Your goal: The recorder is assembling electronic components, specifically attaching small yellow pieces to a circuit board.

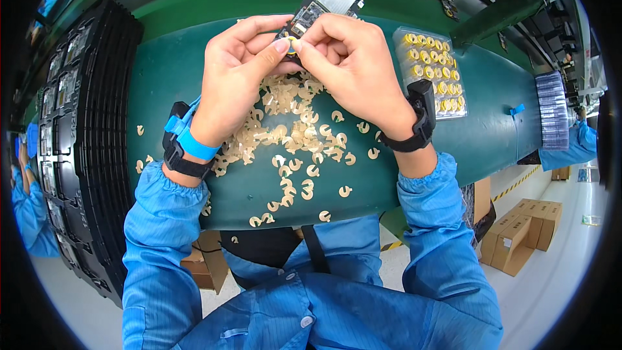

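Note:
Over the table, both hands meet at the lower end of a dark circuit board (317,8) with a silver shield plate, tilted up to the right. My left hand (234,74) is closed round the board's lower left edge, its thumb tip on a small round yellow-edged part (291,45). My right hand (353,68) pinches at that same part with thumb and forefinger, its other fingers curled in. The fingertips partly cover the part, so I cannot tell whether it touches the board. Many pale C-shaped pieces (285,133) lie heaped and scattered below the hands.
A clear tray (461,115) of round yellow parts stands to the right on the green table (483,91). Tall stacked black trays (103,129) line the left side. Stacked clear trays (552,110) stand at the far right. Cardboard boxes (518,236) sit on the floor; other people's blue sleeves show at both sides.

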Available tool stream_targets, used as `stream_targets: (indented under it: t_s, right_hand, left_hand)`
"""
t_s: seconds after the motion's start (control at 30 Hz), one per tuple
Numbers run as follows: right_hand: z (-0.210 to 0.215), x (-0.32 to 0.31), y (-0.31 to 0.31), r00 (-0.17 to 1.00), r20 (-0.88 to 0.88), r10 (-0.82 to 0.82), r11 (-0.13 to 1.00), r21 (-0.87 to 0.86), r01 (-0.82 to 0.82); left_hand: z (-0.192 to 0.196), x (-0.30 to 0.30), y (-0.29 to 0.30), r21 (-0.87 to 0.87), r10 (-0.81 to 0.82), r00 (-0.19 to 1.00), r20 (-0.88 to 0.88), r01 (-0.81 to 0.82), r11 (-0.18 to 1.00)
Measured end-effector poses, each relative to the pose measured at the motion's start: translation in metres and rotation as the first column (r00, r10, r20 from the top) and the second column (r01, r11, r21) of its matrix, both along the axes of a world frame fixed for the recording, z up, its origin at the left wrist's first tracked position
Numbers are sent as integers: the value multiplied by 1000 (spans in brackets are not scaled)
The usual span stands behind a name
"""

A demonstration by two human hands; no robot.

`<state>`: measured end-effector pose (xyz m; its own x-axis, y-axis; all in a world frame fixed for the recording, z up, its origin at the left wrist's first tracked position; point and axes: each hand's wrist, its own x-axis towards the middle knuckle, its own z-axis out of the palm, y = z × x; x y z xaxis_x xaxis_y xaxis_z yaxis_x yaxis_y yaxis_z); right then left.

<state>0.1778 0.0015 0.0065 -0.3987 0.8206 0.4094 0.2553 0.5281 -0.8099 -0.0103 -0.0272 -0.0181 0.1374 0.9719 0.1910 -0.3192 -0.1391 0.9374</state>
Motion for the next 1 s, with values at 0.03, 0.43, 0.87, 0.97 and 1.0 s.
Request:
stream_targets:
  t_s: [0.03, 0.43, 0.87, 0.97, 1.0]
  right_hand:
    - [1, 0, 0, 1000, 9, 0, 1000, 5, 0]
    - [2, -2, -1, 999, 47, -29, 977, 213, 18]
    - [1, -8, -7, 987, -126, -98, 993, -71, 89]
    - [0, -11, -8, 985, -125, -121, 992, -51, 116]
    - [-1, -12, -8, 985, -126, -117, 992, -63, 110]
  left_hand:
    - [0, 0, 0, 0, -1, 1000, 0, 1, 1000]
    - [2, 2, 0, 30, 37, 999, -8, -37, 999]
    - [0, 2, 0, 121, 84, 995, -54, -77, 990]
    - [0, -1, 0, 131, 76, 995, -71, -67, 989]
    - [1, -3, 0, 137, 71, 993, -94, -58, 989]
